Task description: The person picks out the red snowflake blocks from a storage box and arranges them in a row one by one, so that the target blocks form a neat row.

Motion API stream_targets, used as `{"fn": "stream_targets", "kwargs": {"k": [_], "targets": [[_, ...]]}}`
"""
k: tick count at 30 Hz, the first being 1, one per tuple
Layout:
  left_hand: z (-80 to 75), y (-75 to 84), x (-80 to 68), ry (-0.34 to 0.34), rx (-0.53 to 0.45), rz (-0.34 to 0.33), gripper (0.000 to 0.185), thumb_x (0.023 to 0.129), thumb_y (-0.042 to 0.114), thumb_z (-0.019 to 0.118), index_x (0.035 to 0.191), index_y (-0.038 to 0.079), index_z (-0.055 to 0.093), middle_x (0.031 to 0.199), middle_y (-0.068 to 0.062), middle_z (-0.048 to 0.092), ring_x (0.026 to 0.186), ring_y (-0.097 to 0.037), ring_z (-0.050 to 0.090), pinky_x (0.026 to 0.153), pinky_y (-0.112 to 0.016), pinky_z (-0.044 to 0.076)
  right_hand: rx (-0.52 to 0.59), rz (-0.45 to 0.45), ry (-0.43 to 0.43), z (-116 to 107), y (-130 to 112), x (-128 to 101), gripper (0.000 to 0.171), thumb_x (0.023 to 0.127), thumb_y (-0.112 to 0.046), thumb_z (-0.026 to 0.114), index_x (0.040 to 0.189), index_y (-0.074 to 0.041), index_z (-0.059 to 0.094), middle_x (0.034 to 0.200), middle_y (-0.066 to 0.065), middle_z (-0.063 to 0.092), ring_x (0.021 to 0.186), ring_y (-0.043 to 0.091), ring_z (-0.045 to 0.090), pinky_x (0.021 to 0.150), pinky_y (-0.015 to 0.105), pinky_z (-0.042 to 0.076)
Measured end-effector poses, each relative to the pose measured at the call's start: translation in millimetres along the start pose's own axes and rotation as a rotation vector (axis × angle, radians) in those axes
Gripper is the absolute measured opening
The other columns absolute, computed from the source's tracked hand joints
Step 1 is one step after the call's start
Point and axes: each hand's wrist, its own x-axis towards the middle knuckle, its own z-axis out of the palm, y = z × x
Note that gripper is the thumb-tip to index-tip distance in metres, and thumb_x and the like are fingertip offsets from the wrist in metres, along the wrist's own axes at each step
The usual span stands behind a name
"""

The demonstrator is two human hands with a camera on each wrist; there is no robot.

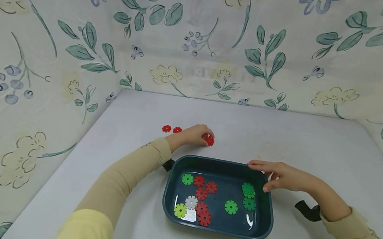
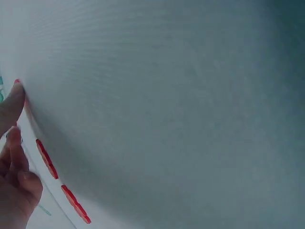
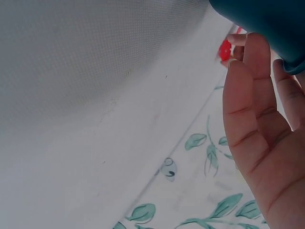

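Nearest the person, on the white surface (image 1: 312, 145), a dark teal tray (image 1: 259, 231) holds red, green, white and yellow snowflake discs. Its right rim is steadied by the right hand (image 1: 283, 177), fingers fairly straight; a nudge could slide the tray. Farther off, the left hand (image 1: 195, 135) curls its grip round a red disc (image 1: 209, 140), which could slip from the fingertips. Beyond lie two red discs (image 1: 171, 129).

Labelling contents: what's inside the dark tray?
Inside the tray: toothed discs, namely red discs, green discs, one yellow-green disc and one white disc. Several overlap, so any disc lying fully beneath another cannot be seen.
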Motion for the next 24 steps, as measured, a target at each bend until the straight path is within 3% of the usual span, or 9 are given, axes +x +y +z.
{"fn": "stream_targets", "kwargs": {"k": [7,18,24], "targets": [[3.1,0.5,-0.1,0.07,0.1,-0.082,0.036,0.081,0.028,0.069,0.115,0.017,0.064,0.11,-0.008,0.049,0.098,-0.017,0.045,0.08,-0.027,0.046,-0.002,0.007,0.002,0.0,-0.4,-0.5,0.063,0.083,-0.022,0.064,0.136,0.002,0.039,0.141,0.029,0.03,0.106,0.005,0.045,0.073,0.024,0.046],[3.0,-2.1,-2.0,0.126,0.255,-0.107,0.038,0.085,0.036,0.064,0.121,0.023,0.061,0.105,-0.008,0.053,0.095,-0.018,0.046,0.077,-0.029,0.041,0.01,0.021,-0.002,0.3,-2.1,-0.1,0.063,0.083,-0.021,0.065,0.136,0.002,0.038,0.141,0.029,0.03,0.106,0.006,0.045,0.074,0.025,0.046],[1.9,-0.2,-1.4,0.123,0.302,-0.104,0.041,0.084,0.042,0.062,0.122,0.027,0.06,0.103,-0.008,0.053,0.093,-0.019,0.045,0.078,-0.03,0.039,0.01,0.025,-0.003,-0.4,-2.8,-0.9,0.063,0.083,-0.021,0.065,0.136,0.002,0.038,0.141,0.03,0.03,0.106,0.005,0.045,0.074,0.025,0.046]]}}
